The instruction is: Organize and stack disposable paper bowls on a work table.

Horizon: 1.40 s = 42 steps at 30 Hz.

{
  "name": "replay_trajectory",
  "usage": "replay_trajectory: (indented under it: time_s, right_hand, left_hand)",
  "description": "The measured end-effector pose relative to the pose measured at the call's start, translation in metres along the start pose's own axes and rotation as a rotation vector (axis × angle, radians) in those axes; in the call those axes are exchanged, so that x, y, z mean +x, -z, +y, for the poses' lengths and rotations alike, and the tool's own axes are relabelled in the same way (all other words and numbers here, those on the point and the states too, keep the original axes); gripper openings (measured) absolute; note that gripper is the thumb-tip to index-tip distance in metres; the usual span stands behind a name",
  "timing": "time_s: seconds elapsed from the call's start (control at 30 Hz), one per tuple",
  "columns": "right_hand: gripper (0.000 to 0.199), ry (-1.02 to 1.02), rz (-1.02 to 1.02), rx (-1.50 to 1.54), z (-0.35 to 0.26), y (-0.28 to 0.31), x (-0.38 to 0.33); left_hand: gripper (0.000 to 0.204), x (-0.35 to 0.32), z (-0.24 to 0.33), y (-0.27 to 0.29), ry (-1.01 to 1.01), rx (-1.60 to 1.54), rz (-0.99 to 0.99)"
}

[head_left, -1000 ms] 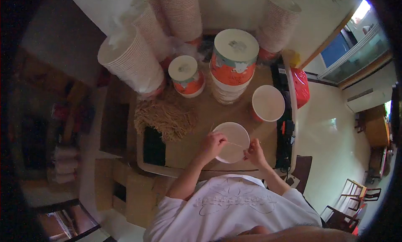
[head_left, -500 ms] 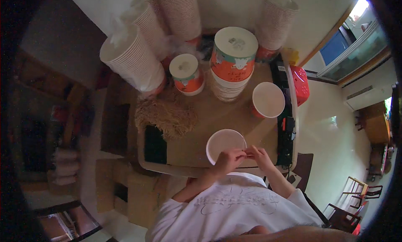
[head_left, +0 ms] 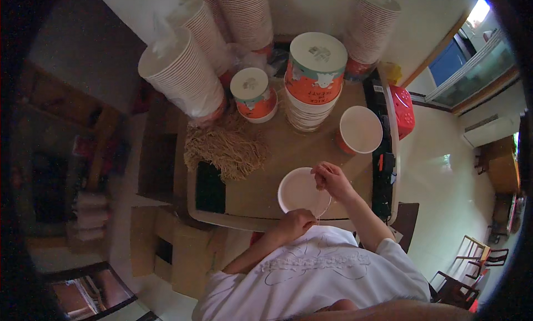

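A white paper bowl [head_left: 298, 189] stands open on the brown table [head_left: 261, 179] near its front edge. My right hand [head_left: 331, 179] hovers over the bowl's right rim with its fingers pinched. My left hand [head_left: 294, 223] is closed in a fist at the bowl's near rim. A thin pale strand [head_left: 326, 207] curves between the two hands, and both appear to hold it. A heap of straw-coloured strands [head_left: 225, 149] lies to the left of the bowl.
Behind the bowl are a stack of lidded orange-and-white bowls [head_left: 315, 76], one small lidded bowl [head_left: 253, 92] and an open orange bowl [head_left: 361, 129]. Tall sleeved bowl stacks [head_left: 183, 76] line the back. A red basket [head_left: 406, 110] is on the right and cardboard boxes [head_left: 183, 243] on the left.
My left hand left the bowl's left rim and joined the right hand at the near right. Now the hands have drawn apart with a strand between them.
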State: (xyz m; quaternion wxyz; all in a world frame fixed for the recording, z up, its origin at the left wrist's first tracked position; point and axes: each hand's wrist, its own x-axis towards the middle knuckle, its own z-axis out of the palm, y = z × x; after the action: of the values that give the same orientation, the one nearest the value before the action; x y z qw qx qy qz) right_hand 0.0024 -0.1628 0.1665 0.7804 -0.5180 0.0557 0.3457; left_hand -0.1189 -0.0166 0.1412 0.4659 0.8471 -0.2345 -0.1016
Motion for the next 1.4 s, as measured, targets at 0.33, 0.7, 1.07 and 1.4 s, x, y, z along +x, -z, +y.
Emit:
replay_trajectory:
  time_s: [0.33, 0.7, 1.07, 1.4]
  right_hand:
    - [0.018, 0.130, 0.084, -0.348, 0.013, 0.020, -0.002]
    - [0.009, 0.282, -0.328, -0.505, -0.044, -0.014, -0.111]
    - [0.010, 0.823, -0.006, -1.053, -0.026, -0.016, -0.090]
    - [0.017, 0.800, -0.026, -1.030, -0.020, -0.016, -0.090]
  left_hand:
    - [0.015, 0.037, -0.043, 0.024, 0.145, 0.101, 0.737]
    - [0.016, 0.025, -0.003, 0.051, -0.140, 0.387, 0.609]
    - [0.017, 0.036, 0.022, 0.060, -0.317, 0.441, 0.654]
    - [0.040, 0.029, 0.013, 0.056, -0.247, 0.369, 0.774]
